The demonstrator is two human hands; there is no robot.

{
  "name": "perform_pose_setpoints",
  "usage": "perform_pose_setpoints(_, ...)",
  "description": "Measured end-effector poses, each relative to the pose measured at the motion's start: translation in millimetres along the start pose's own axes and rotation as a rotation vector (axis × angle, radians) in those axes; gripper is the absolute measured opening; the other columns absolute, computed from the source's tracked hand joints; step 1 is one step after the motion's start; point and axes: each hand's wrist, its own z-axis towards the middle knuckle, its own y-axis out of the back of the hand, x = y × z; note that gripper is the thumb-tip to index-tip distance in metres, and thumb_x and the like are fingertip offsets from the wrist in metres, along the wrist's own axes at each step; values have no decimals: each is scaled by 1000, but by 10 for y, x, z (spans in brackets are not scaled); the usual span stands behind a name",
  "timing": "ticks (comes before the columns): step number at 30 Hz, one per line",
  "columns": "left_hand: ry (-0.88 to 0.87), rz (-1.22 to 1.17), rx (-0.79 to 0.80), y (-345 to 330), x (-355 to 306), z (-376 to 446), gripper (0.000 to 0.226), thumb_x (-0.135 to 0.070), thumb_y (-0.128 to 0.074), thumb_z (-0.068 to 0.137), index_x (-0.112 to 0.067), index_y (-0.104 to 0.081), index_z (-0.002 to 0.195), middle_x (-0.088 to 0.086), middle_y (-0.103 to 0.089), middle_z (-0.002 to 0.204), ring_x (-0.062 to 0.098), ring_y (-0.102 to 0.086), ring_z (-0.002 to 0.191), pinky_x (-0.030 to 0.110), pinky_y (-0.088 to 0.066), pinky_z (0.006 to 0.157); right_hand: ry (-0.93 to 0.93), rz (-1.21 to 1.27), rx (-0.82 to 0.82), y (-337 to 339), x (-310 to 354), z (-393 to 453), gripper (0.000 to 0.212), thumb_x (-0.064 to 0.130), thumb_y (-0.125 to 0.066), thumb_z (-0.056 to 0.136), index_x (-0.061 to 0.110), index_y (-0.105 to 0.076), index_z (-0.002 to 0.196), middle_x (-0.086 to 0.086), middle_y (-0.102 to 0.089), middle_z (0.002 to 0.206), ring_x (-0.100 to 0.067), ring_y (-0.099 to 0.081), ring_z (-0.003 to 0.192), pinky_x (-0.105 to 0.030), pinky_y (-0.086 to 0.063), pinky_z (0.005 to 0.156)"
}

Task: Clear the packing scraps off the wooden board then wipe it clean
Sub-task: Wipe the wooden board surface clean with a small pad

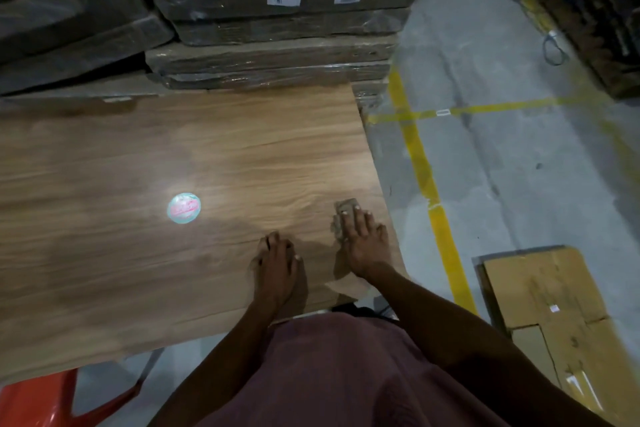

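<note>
While the left hand (pixel 277 256) rests flat and empty, the right hand (pixel 363 239) presses straight fingers on a scrap (pixel 343 215); best slide it off the board's (pixel 173 156) edge.

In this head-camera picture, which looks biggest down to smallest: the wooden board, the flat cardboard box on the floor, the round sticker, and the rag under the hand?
1. Wooden board
2. Cardboard box
3. and 4. Round sticker and rag: too alike to rank, since the right hand covers part of the rag.
</note>
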Motion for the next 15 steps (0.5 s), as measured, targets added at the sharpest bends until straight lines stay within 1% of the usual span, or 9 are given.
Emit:
perform_pose_setpoints(2,20,20,-9,-9,-95,116,32,-32,-54,100,-16,-55,128,11,-31,158,34,-24,147,53,-36,103,-144,93,-4,75,-248,115,69,34,-31,105,26,7,162,-7,14,170,-36,8,157,-59,-7,122)
perform_pose_setpoints(3,31,38,-7,-7,-141,179,33,-32,-53,100,-16,-55,128,12,-32,158,35,-25,147,54,-36,103,-183,115,1,119,-335,176,70,33,-32,105,26,8,162,-7,16,170,-37,9,156,-60,-5,122)
perform_pose_setpoints(4,47,44,-3,-6,-190,247,34,-32,-52,101,-15,-55,129,12,-32,158,35,-25,147,54,-36,104,-180,108,6,147,-395,245,70,32,-32,106,26,8,162,-7,18,169,-37,10,156,-59,-4,122)
perform_pose_setpoints(7,106,37,-18,8,-350,473,31,-31,-51,101,-14,-55,127,13,-37,152,36,-30,143,54,-35,103,-70,80,7,214,-363,398,66,33,-28,107,25,8,162,-9,18,169,-39,11,156,-59,-3,123)
perform_pose_setpoints(9,132,107,-33,9,-441,647,31,-34,-50,100,-17,-54,125,11,-34,153,35,-29,142,55,-39,99,22,63,3,248,-206,466,67,32,-28,107,23,9,162,-12,17,169,-41,10,155,-60,-6,122)
perform_pose_setpoints(11,174,147,-27,4,-538,822,38,-36,-50,99,-17,-49,132,12,-31,156,34,-26,143,56,-39,99,116,65,8,260,-39,532,69,32,-30,106,22,9,162,-12,18,169,-42,12,155,-60,-5,122)
perform_pose_setpoints(12,194,141,-29,-6,-587,899,43,-35,-50,100,-15,-45,138,13,-28,158,35,-23,146,57,-38,101,153,72,5,268,1,575,70,32,-32,105,23,9,162,-11,18,169,-42,13,155,-60,-3,122)
perform_pose_setpoints(15,235,40,-50,9,-709,1051,57,-32,-51,101,-11,-31,150,12,-20,164,34,-15,151,60,-31,108,202,36,-51,296,-141,713,72,33,-33,100,25,4,162,-10,10,170,-41,7,156,-60,-2,123)
